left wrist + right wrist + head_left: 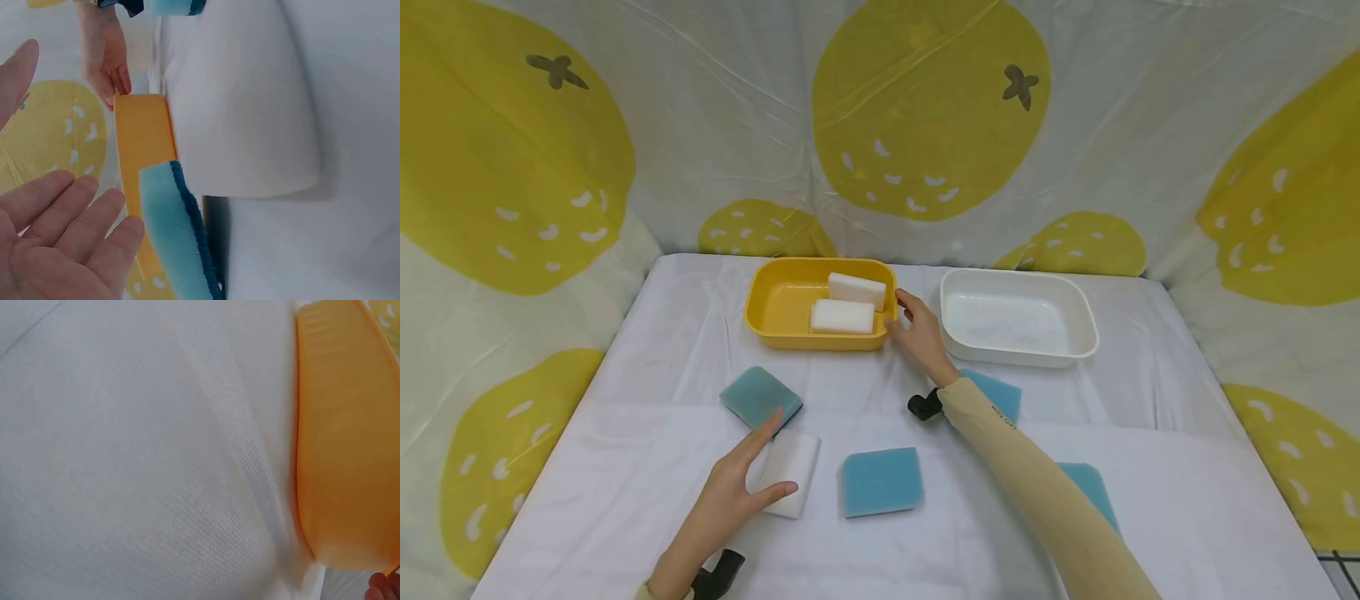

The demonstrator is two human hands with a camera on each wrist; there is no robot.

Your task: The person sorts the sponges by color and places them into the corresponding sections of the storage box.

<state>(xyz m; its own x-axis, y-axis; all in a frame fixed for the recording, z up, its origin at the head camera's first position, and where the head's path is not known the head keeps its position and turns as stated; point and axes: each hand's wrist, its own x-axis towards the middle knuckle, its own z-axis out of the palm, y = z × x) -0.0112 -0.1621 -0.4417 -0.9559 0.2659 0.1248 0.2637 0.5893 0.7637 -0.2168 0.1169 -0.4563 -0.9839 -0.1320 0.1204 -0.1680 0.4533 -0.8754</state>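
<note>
My left hand [722,492] hovers with spread, straight fingers over a white sponge block [801,462], holding nothing. Just beyond its index fingertip lies a teal sponge [758,393]; the left wrist view shows that sponge's dark blue layer [194,228]. With thumb and fingertips my right hand [921,333] holds the right end of a yellow tray [775,333]. Two white sponge blocks, a front one [842,317] and a rear one [857,289], lie in that tray's right half. In the right wrist view only fingertips [380,589] show beside the tray's rim.
A white tray [1067,354] stands right of the yellow one. A blue sponge [882,482] lies at the front middle. Two more, a nearer one [1090,487] and a farther one [996,392], are partly covered by the right sleeve. Lemon-print cloth [730,125] hangs behind the table.
</note>
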